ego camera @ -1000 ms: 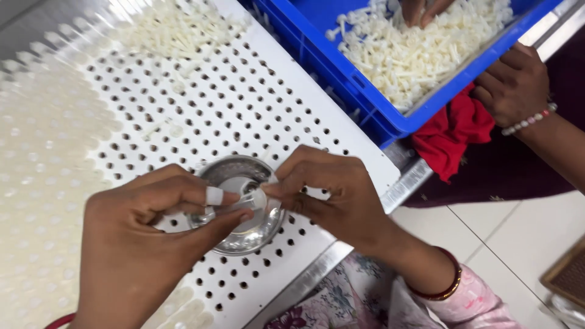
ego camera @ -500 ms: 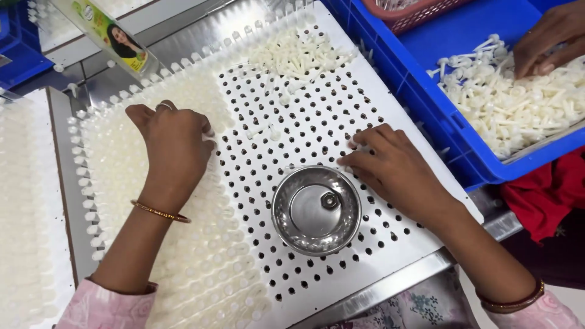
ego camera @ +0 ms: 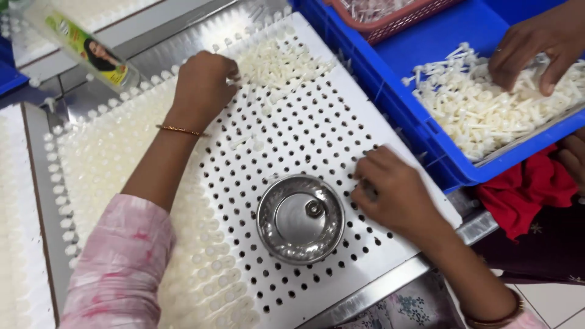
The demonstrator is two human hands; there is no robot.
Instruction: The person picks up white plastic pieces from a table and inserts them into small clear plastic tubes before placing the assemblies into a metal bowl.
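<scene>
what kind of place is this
Probably a small assembly or packing workshop: a white perforated board part-filled with small white plastic pieces, a blue crate heaped with more of them, and a second person's hand sorting in it.

Shiny round steel bowl (ego camera: 300, 219) gleams, polished and smooth, mirroring the light. Under it, the white perforated plastic board (ego camera: 317, 131) looks matt and flat. The loose pile of small white plastic pegs (ego camera: 277, 64) by the left hand (ego camera: 204, 85) has a soft waxy sheen. The brushed grey metal counter (ego camera: 372, 292) shows dull streaky glare along its edge. The glossy blue plastic crate (ego camera: 420, 122) is smooth-walled. The crumpled red cloth (ego camera: 527, 192) is matt and soft. The pink patterned cloth sleeve (ego camera: 119, 262) looks woven.
</scene>
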